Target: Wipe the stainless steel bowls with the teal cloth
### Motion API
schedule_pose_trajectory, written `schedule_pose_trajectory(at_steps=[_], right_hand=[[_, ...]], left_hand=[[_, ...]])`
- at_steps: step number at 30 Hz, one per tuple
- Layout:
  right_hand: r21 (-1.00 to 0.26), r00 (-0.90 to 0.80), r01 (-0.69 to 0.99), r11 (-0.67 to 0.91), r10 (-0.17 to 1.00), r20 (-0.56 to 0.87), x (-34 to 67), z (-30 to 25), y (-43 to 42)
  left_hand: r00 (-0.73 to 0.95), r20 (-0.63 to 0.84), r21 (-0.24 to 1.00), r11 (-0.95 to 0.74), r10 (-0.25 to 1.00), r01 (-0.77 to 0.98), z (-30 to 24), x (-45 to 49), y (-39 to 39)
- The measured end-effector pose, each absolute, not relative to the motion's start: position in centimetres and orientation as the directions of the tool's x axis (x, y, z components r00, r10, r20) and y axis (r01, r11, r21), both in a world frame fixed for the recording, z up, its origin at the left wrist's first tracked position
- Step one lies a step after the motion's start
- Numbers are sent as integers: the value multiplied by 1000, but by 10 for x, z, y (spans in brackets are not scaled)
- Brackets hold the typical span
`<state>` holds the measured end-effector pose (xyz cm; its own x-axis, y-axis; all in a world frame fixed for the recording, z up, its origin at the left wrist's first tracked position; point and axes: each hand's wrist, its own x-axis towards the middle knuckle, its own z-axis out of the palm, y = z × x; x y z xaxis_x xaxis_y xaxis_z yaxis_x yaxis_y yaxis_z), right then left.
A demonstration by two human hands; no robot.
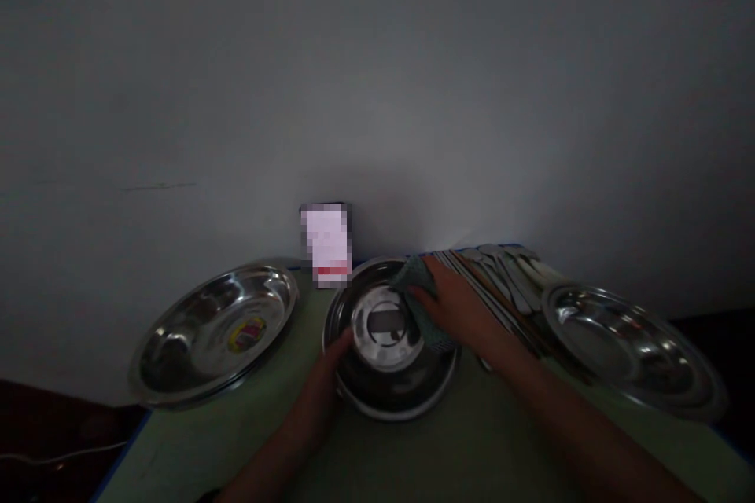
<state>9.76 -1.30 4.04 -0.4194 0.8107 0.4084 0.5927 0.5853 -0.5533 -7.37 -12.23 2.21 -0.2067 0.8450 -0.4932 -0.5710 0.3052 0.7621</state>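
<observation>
A steel bowl (386,389) sits upside down in the middle of the green table (236,448), its round base facing up. My left hand (330,365) grips the bowl's left side, fingers curled against it. My right hand (457,302) presses a greenish checked cloth (433,334) onto the bowl's upper right side, fingers closed on the cloth.
A large steel plate (215,334) with a sticker lies at the left. Another steel plate (631,346) lies at the right. Several spoons and chopsticks (507,279) lie between the bowl and the right plate. A blurred card (326,244) leans on the grey wall.
</observation>
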Motion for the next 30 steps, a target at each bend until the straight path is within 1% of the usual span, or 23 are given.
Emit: schedule_pose_trajectory(at_steps=[2,5,8,10,12,15,17,19,20,22,24,27,30], right_hand=[[-526,-434,632,569,822,368,100,44,-13],[-518,-430,630,579,815,389,101,49,-12],[-570,-386,565,597,801,457,98,48,-13],[-621,-336,508,597,801,495,94,43,-14],[-684,-273,452,572,819,504,90,37,-15],[-805,-193,345,482,876,442,82,23,-16],[-888,-167,249,386,920,354,76,11,-18],[-940,-158,184,287,953,260,71,2,-21],[-950,-153,181,255,961,229,70,-2,-22],[-950,-144,211,232,968,205,69,-4,-23],[-926,-152,263,269,960,235,70,0,-21],[-873,-149,340,351,936,318,77,10,-15],[-756,-158,471,454,887,434,85,19,-11]], left_hand=[[-195,-489,768,314,850,-559,24,-74,-123],[-206,-452,812,305,868,-497,22,-76,-126],[-249,-397,878,288,883,-382,16,-80,-130],[-307,-347,916,250,886,-314,13,-84,-131],[-368,-290,943,199,883,-267,11,-87,-131],[-419,-199,975,134,886,-179,15,-88,-129],[-437,-140,988,95,889,-123,19,-86,-129],[-451,-111,992,71,885,-103,23,-85,-129],[-456,-109,992,65,883,-109,24,-84,-129],[-468,-119,989,65,875,-131,24,-84,-128],[-467,-147,983,77,872,-165,21,-84,-127],[-441,-206,971,126,874,-205,17,-86,-124],[-382,-255,960,185,888,-211,15,-91,-124]])
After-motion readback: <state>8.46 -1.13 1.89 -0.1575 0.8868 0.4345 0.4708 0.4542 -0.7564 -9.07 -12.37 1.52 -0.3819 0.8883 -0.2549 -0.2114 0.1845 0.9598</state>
